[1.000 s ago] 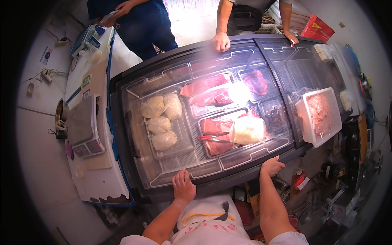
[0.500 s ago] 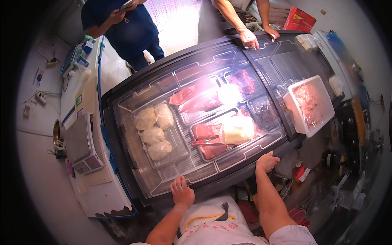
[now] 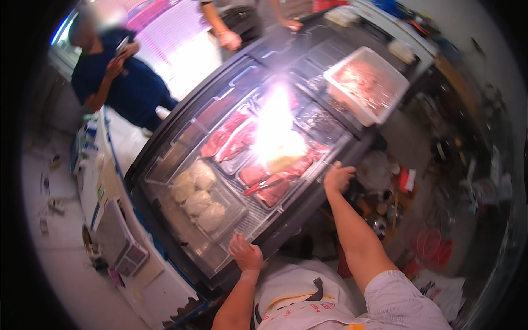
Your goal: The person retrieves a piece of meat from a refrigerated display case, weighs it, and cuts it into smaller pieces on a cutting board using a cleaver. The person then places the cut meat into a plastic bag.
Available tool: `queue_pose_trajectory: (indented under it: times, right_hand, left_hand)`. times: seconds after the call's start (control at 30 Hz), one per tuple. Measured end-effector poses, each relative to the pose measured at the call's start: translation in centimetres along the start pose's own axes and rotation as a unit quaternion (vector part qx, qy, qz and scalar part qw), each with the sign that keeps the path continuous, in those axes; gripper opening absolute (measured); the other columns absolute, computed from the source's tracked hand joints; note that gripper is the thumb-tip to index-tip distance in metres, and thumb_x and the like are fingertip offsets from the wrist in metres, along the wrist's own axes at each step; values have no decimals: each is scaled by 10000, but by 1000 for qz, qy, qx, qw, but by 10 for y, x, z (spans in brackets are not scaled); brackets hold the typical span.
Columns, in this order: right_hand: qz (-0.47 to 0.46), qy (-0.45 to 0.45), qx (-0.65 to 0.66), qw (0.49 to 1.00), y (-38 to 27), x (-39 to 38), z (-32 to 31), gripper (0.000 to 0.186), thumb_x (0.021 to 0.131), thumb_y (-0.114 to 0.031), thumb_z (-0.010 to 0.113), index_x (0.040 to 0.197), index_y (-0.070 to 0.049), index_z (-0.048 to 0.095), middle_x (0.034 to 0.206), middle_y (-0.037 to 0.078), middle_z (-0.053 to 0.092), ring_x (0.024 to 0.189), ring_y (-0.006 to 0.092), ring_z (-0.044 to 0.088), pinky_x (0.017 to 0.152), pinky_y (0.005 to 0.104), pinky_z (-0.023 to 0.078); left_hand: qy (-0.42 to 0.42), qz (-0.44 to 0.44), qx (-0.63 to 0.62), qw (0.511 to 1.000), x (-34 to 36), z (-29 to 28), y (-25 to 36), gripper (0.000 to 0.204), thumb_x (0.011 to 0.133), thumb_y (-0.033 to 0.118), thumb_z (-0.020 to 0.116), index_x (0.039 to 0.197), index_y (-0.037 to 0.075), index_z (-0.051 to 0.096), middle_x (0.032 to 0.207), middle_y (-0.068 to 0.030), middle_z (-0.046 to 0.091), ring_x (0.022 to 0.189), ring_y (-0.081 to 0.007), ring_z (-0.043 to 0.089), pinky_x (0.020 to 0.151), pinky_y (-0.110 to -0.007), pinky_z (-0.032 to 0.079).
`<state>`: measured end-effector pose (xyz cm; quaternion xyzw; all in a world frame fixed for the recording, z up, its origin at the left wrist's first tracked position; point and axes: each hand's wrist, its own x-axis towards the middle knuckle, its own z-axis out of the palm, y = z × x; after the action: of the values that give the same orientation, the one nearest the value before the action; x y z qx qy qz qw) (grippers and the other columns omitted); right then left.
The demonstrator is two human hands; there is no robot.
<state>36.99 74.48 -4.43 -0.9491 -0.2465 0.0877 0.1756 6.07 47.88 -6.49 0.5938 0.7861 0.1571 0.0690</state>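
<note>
A big dark case with a clear top [image 3: 297, 220] sits in the middle. The left hand [image 3: 246, 253], at 6 o'clock, lies on its near edge with fingers loosely bent, holding nothing loose. The right hand [image 3: 338, 177], at 3 o'clock, is curled by the same edge; I cannot tell if it grips it. Both hands are in much the same spots on the case as half a second ago, but the whole view has turned, so the case slants more. Under the top, four pale round lumps in clear bags [image 3: 212, 217] sit at 8 o'clock. Slabs of red meat [image 3: 275, 192] are near the centre, with red tongs [image 3: 269, 186] on them. The bright white shine now hides more of the meat. A white plastic tub [image 3: 357, 111] of pink ground meat [image 3: 363, 80] is at 2 o'clock. At 10 o'clock, more shows now of a person in dark blue [image 3: 121, 91] with a phone [image 3: 122, 47]. At 12 o'clock, another person's hand [image 3: 230, 39] reached over the case before; now it is back by a black bag [image 3: 245, 27].
</note>
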Motion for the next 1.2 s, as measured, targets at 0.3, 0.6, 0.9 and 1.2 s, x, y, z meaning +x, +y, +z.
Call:
queue_pose_trajectory:
  times: [0.3, 0.6, 0.9, 1.2]
  right_hand:
    - [-240, -68, 213, 945, 346, -149, -108, 289, 872, -139, 802, 865, -29, 535, 840, 176, 569, 824, 425, 586, 716, 520, 475]
    - [15, -174, -289, 941, 895, -332, -225, 386, 1030, -417, 575, 1265, -147, 719, 1130, 159, 749, 931, 384, 731, 795, 537, 585]
    - [27, -384, -400, 831, 1115, -296, -249, 496, 940, -585, 638, 1128, -150, 783, 1210, 93, 745, 1220, 299, 660, 1051, 518, 485]
    - [176, -218, 123, 952, 1099, -27, -380, 272, 839, -239, 846, 905, 1, 736, 719, 126, 745, 599, 274, 723, 649, 396, 612]
  left_hand:
    - [62, 6, 45, 997, -13, 17, -13, 504, 857, 121, 628, 1340, 3, 543, 1448, -184, 532, 1370, -393, 492, 1126, -551, 387]
    - [60, 48, 93, 993, -15, 33, -39, 427, 942, 170, 564, 1336, 5, 560, 1418, -187, 566, 1329, -379, 532, 1088, -533, 434]
    - [-45, 97, -97, 990, -243, 31, 68, 270, 895, -29, 594, 1154, 15, 660, 1117, -219, 612, 1111, -422, 581, 1014, -503, 450]
    - [-474, 67, -36, 877, -522, 107, 259, 347, 854, 387, 707, 950, 75, 827, 945, -231, 770, 977, -352, 767, 887, -449, 595]
